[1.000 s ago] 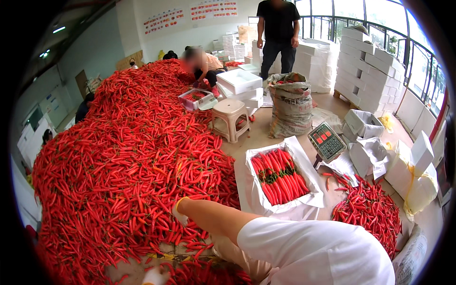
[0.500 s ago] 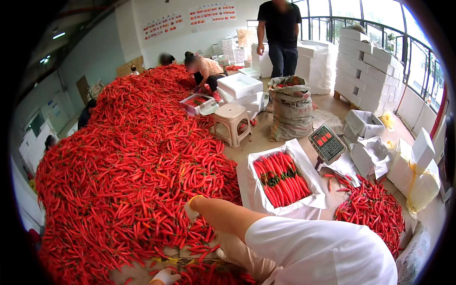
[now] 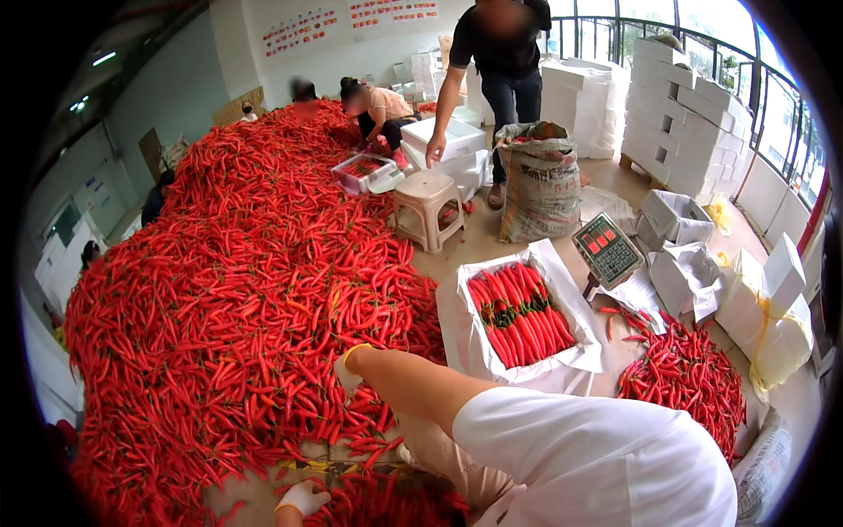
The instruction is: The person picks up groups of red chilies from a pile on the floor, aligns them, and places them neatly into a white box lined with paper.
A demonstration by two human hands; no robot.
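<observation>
My right hand (image 3: 349, 371), in a white glove with a yellow cuff, reaches across to the near right side of a large heap of red chili peppers (image 3: 237, 325). Its fingers are hard to make out against the peppers. Low in the view, my left hand (image 3: 305, 498), also white-gloved, is beside more chili peppers (image 3: 386, 501) in front of me. Its fingers look curled in, and whatever they hold is hidden. To the right of my right hand stands a white-lined box (image 3: 571, 360) with chili peppers laid in neat rows.
A scale display (image 3: 607, 250) stands behind the box, with a smaller chili pile (image 3: 685, 386) to its right. Farther back are a beige stool (image 3: 428, 206), a full woven sack (image 3: 537, 189) and stacked white boxes (image 3: 672, 132). A person in black (image 3: 509, 53) leans toward the stool; others crouch by the heap.
The person in black has bent forward and stretched an arm down toward the stool. My left hand has come slightly up in the view; my right hand stays nearly in place.
</observation>
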